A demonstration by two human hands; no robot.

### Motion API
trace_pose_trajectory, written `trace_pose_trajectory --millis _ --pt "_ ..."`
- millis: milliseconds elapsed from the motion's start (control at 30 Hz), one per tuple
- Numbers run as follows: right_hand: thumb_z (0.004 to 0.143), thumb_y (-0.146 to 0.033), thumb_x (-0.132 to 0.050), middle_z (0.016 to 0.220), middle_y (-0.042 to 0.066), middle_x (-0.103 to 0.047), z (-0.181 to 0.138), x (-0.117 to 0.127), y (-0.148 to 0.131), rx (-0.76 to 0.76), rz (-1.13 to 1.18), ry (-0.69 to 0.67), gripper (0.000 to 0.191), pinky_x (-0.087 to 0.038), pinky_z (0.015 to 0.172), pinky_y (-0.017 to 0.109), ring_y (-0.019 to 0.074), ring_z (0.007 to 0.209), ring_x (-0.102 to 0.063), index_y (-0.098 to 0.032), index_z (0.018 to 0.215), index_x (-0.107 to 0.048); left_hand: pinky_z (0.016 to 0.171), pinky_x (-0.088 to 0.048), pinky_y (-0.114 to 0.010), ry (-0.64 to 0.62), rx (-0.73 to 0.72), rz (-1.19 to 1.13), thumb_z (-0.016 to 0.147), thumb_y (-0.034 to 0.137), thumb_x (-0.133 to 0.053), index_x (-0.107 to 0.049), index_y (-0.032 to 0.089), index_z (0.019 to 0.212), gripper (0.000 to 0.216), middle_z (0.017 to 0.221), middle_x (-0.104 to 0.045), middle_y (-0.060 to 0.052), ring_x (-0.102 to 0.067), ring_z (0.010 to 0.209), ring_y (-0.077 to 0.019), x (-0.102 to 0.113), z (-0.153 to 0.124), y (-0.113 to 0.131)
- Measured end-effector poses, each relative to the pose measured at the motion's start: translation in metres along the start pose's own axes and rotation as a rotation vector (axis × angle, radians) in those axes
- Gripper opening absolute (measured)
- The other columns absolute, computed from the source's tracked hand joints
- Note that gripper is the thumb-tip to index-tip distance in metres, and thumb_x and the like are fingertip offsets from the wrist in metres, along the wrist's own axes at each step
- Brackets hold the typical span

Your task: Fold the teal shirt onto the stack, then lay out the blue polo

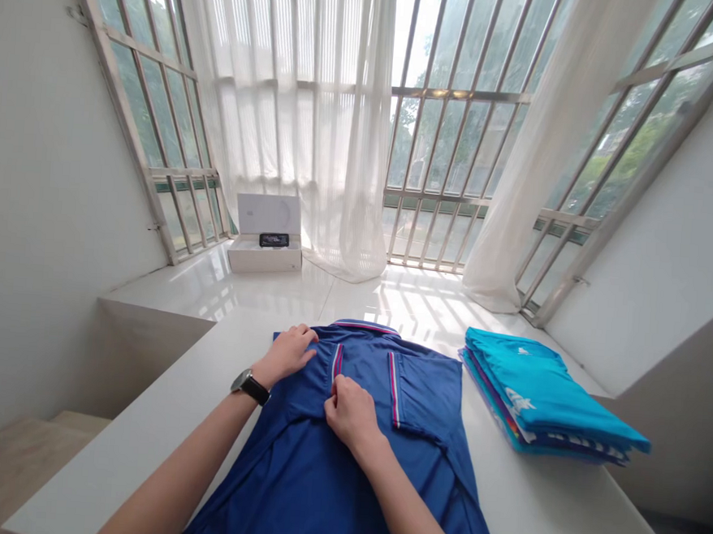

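A dark blue polo shirt (354, 478) lies on the white ledge with its collar (365, 327) toward the window. Both sleeves are folded inward, and their cuffs show red and white stripes. My left hand (290, 350) rests on the shirt's left shoulder edge, fingers stretched out over the fabric. At the end of the left sleeve's striped cuff, my right hand (351, 411) has its fingers closed in a pinch on the cloth. A watch with a black band (251, 386) is on my left wrist.
To the right is a stack of folded shirts (543, 394), bright blue on top. An opened white box (265, 259) with a small black device (274, 240) stands at the back left. White curtains (359, 137) hang before the barred window. The ledge (137, 431) drops off at left.
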State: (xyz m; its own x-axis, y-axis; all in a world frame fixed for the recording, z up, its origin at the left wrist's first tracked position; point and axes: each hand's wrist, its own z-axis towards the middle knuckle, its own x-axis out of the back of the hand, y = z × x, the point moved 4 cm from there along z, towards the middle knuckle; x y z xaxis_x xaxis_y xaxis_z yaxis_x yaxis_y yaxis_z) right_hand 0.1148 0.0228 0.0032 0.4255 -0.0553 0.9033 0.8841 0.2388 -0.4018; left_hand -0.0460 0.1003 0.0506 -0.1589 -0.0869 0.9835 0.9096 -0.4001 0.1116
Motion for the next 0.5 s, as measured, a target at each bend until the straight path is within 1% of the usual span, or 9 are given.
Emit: trace_pose_trajectory --millis 100,167,233,267,367,433,500 --pt "0.081 -0.015 -0.050 0.089 0.005 -0.071 -0.001 0.001 -0.001 0.001 -0.005 0.000 0.014 -0.032 0.064 0.027 0.0183 0.076 -0.064 -0.020 0.090 -0.060 0.082 -0.045 -0.030 -0.079 0.069 -0.058 0.093 0.033 -0.051 -0.062 0.022 0.103 0.018 0.103 -0.066 -0.006 -0.063 0.095 -0.0220 0.018 -0.053 0.006" --pt "0.082 -0.016 -0.050 0.089 0.005 -0.071 -0.001 0.001 -0.001 0.000 -0.014 -0.002 0.013 -0.032 0.063 0.028 0.0185 0.076 -0.065 -0.020 0.089 -0.060 0.074 -0.045 -0.028 -0.156 0.131 -0.162 0.093 0.039 -0.050 -0.062 0.023 0.097 0.020 0.092 -0.067 -0.003 -0.064 0.084 -0.0202 0.025 -0.100 0.009" --pt "0.082 -0.016 -0.050 0.089 0.005 -0.071 -0.001 0.001 -0.001 -0.001 -0.022 -0.003 0.013 -0.031 0.063 0.028 0.0186 0.076 -0.065 -0.021 0.089 -0.060 0.072 -0.044 -0.027 -0.208 0.173 -0.280 0.093 0.046 -0.049 -0.061 0.025 0.095 0.024 0.087 -0.067 0.000 -0.063 0.079 -0.0186 0.026 -0.150 0.014" --pt "0.083 -0.016 -0.050 0.089 0.005 -0.071 -0.001 0.001 -0.001 -0.001 -0.025 -0.003 0.012 -0.031 0.063 0.028 0.0186 0.075 -0.064 -0.021 0.089 -0.060 0.072 -0.044 -0.027 -0.234 0.209 -0.319 0.092 0.047 -0.050 -0.061 0.026 0.098 0.024 0.084 -0.067 0.001 -0.063 0.077 -0.0182 0.025 -0.174 0.015" --pt "0.083 -0.017 -0.050 0.089 0.005 -0.072 0.000 0.000 0.000 -0.005 -0.035 -0.003 0.012 -0.030 0.062 0.028 0.0183 0.074 -0.064 -0.021 0.089 -0.060 0.077 -0.046 -0.027 -0.251 0.320 -0.339 0.087 0.041 -0.054 -0.060 0.026 0.100 0.021 0.093 -0.068 0.000 -0.064 0.084 -0.0190 0.012 -0.235 0.014" --pt "0.083 -0.018 -0.051 0.090 0.005 -0.072 0.000 0.000 0.000 -0.008 -0.039 -0.006 0.012 -0.030 0.062 0.028 0.0183 0.075 -0.064 -0.021 0.089 -0.060 0.081 -0.047 -0.028 -0.223 0.401 -0.331 0.086 0.040 -0.053 -0.060 0.026 0.103 0.022 0.099 -0.069 -0.001 -0.065 0.091 -0.0206 0.000 -0.263 0.012" --pt "0.082 -0.017 -0.051 0.090 0.005 -0.072 0.000 0.001 -0.001 -0.010 -0.038 -0.009 0.012 -0.029 0.062 0.028 0.0185 0.076 -0.065 -0.021 0.088 -0.060 0.083 -0.048 -0.030 -0.193 0.454 -0.307 0.088 0.042 -0.049 -0.061 0.026 0.099 0.023 0.102 -0.070 -0.004 -0.065 0.095 -0.0226 -0.010 -0.283 0.010"
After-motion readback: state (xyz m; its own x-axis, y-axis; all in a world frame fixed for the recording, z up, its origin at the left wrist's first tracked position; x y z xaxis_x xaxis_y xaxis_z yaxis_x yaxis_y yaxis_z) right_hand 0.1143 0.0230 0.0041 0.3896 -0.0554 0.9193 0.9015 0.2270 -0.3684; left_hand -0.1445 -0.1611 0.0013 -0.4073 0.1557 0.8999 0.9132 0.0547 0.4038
